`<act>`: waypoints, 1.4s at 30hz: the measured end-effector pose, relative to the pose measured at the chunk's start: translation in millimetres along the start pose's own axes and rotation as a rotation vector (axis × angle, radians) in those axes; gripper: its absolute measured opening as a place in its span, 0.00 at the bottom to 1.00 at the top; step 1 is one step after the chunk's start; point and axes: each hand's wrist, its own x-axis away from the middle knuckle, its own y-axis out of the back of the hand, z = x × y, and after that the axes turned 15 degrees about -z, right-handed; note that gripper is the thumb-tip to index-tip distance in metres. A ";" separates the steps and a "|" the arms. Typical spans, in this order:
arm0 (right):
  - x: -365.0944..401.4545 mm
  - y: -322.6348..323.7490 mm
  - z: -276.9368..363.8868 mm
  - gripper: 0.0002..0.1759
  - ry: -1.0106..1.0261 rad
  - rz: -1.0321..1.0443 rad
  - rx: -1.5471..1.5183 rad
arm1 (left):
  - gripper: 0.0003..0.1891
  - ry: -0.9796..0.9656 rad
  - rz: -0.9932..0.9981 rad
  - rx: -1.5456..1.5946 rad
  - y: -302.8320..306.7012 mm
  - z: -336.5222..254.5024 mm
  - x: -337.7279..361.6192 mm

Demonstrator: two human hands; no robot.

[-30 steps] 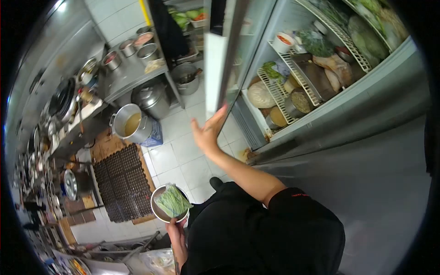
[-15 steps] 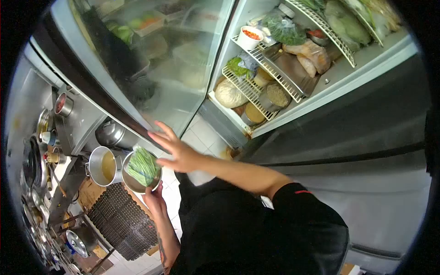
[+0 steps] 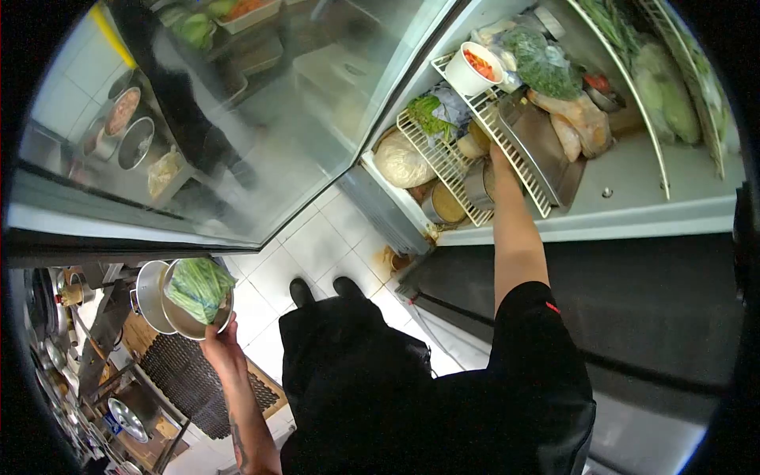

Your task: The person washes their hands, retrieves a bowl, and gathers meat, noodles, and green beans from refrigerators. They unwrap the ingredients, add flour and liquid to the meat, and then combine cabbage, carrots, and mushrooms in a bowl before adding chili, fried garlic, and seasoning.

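Observation:
My left hand [image 3: 222,342] is closed round the rim of a metal bowl [image 3: 188,323] at the lower left. A wrapped bundle of green vegetables [image 3: 199,288] lies in that bowl. My right hand [image 3: 500,158] reaches into the fridge between two wire shelves, near a metal pot [image 3: 478,184] and a yellowish container [image 3: 473,142]; its fingers are hidden behind the shelf edge. Above the hand, a white tub of chopped red pieces [image 3: 475,70] stands on the wire shelf [image 3: 514,150], beside a metal tray [image 3: 538,150] and bagged meat [image 3: 584,127].
The open glass door [image 3: 277,119] spans the upper left. Below it are a large pot [image 3: 150,297] and a black mat [image 3: 186,388]. A large wrapped pale ball [image 3: 402,160] and a pot of yellow contents [image 3: 448,204] sit low in the fridge.
My right hand has moved from near the door's edge into the fridge. The door appears swung wider. My left hand still holds the bowl with the greens, now farther left and lower in view.

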 end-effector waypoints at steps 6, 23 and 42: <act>-47.9 -27.2 2.5 0.27 0.003 0.014 0.015 | 0.23 0.008 -0.151 0.139 -16.7 17.9 4.5; 101.5 41.6 34.7 0.24 -0.772 -0.418 -1.295 | 0.25 0.089 0.021 0.324 48.8 46.0 80.6; 728.7 143.3 -64.1 0.25 -0.144 2.363 -0.785 | 0.38 -0.106 -0.778 0.720 538.3 359.5 553.5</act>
